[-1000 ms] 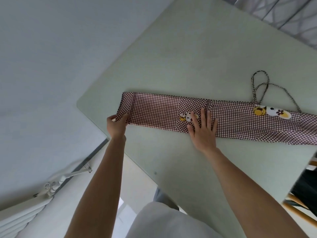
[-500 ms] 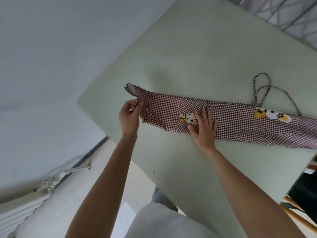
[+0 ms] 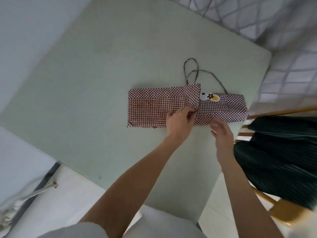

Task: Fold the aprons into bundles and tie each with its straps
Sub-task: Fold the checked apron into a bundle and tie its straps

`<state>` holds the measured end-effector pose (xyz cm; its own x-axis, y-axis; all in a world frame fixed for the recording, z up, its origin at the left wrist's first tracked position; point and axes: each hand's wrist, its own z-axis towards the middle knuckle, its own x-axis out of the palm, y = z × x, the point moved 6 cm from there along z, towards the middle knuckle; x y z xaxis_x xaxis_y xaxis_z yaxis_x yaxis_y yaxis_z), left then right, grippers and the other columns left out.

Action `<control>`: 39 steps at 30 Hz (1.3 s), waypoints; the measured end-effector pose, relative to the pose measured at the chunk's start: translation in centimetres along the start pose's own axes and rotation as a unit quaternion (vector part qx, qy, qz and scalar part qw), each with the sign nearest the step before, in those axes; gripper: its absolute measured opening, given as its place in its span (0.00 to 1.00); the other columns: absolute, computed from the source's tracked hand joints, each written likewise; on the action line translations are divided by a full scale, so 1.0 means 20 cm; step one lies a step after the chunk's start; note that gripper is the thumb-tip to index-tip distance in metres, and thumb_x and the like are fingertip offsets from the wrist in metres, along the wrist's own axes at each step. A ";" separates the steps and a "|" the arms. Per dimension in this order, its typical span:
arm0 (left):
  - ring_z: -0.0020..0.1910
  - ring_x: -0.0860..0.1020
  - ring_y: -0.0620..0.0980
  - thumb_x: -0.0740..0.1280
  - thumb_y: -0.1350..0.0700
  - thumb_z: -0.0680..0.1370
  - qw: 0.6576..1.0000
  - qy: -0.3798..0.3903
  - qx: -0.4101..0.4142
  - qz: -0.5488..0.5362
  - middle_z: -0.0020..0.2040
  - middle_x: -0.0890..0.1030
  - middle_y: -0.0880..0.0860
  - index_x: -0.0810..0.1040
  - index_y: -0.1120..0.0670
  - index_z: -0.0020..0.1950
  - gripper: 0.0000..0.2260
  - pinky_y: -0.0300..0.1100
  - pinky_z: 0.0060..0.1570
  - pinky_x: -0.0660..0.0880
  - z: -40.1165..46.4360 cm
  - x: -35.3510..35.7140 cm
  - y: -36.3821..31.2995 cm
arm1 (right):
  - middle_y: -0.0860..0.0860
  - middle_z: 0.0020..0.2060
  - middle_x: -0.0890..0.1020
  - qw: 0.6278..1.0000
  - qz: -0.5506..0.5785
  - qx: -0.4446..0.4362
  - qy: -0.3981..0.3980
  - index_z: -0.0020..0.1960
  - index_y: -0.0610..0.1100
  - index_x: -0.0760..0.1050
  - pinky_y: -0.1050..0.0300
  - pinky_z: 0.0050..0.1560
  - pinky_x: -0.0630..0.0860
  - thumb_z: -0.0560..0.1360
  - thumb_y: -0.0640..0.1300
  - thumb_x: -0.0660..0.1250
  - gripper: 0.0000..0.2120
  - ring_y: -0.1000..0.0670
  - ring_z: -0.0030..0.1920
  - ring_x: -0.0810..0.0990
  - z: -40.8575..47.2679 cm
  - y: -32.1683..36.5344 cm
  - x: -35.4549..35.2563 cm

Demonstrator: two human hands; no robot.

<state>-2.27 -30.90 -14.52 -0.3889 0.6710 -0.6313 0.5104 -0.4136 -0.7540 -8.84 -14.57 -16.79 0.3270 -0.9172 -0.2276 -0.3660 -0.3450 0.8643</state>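
Observation:
A brown-and-white checked apron (image 3: 151,107) lies as a long folded strip on the pale green table (image 3: 96,69). Its left end is doubled over onto the middle, the flap's edge next to a cartoon patch (image 3: 209,97). My left hand (image 3: 180,121) pinches the near corner of that flap. My right hand (image 3: 221,131) hovers with relaxed fingers just off the strip's near edge, holding nothing. The thin straps (image 3: 193,73) loop on the table beyond the apron.
A wooden chair (image 3: 281,212) with dark green cloth (image 3: 281,152) draped on it stands at the table's right edge. A white radiator pipe (image 3: 34,193) runs along the lower left. A patterned grey surface (image 3: 257,16) lies beyond the table's far edge.
My left hand has lifted the apron's left end and carried it rightwards over the middle. My right hand has come off the cloth and shifted right. The view has swung to the right.

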 end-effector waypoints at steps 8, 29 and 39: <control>0.63 0.72 0.47 0.64 0.43 0.75 0.993 0.012 0.078 0.090 0.61 0.76 0.46 0.73 0.47 0.64 0.19 0.56 0.71 0.53 -0.07 0.03 0.08 | 0.50 0.57 0.79 0.987 -0.122 -0.008 0.109 0.62 0.45 0.74 0.50 0.63 0.72 0.76 0.45 0.65 0.15 0.51 0.58 0.77 0.19 0.07 0.06; 0.50 0.78 0.47 0.74 0.64 0.69 0.917 -0.176 -0.180 -0.308 0.54 0.75 0.45 0.67 0.46 0.62 0.28 0.38 0.48 0.78 -0.25 -0.29 0.54 | 0.43 0.45 0.80 0.942 -0.325 -0.066 0.050 0.46 0.36 0.75 0.55 0.44 0.71 0.74 0.47 0.67 0.12 0.45 0.45 0.76 0.33 0.07 0.33; 0.54 0.75 0.49 0.64 0.72 0.68 0.988 -0.152 0.007 0.039 0.56 0.79 0.51 0.78 0.53 0.61 0.24 0.37 0.55 0.73 -0.19 -0.20 0.48 | 0.43 0.54 0.78 0.949 -0.292 -0.097 -0.073 0.57 0.37 0.73 0.57 0.54 0.69 0.76 0.45 0.65 0.14 0.45 0.55 0.75 0.44 0.18 -0.10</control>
<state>7.05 -35.21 -18.46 -0.5617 0.4216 -0.7119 0.5389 -0.4664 -0.7014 -18.43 -15.73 -17.19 0.2951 -0.6038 -0.7405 0.0130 -0.7724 0.6350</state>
